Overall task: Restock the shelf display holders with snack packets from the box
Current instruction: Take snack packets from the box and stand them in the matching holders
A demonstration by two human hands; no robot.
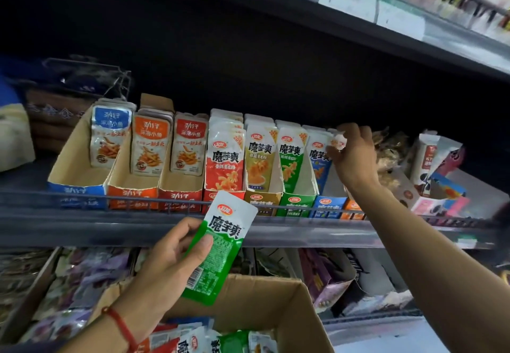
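Head view: a green snack packet (pixel 218 245) is gripped by the left hand (pixel 171 256) above the cardboard box (pixel 276 305); a white packet (pixel 338 141) is pinched by the right hand (pixel 356 154) at the blue display holder (pixel 328 203)

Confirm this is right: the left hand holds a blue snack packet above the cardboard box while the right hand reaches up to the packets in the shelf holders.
One thing is wrong: the snack packet in the left hand is green, not blue, as the head view shows. The rest stands: it is above the cardboard box, and the right hand reaches the packets in the shelf holders.
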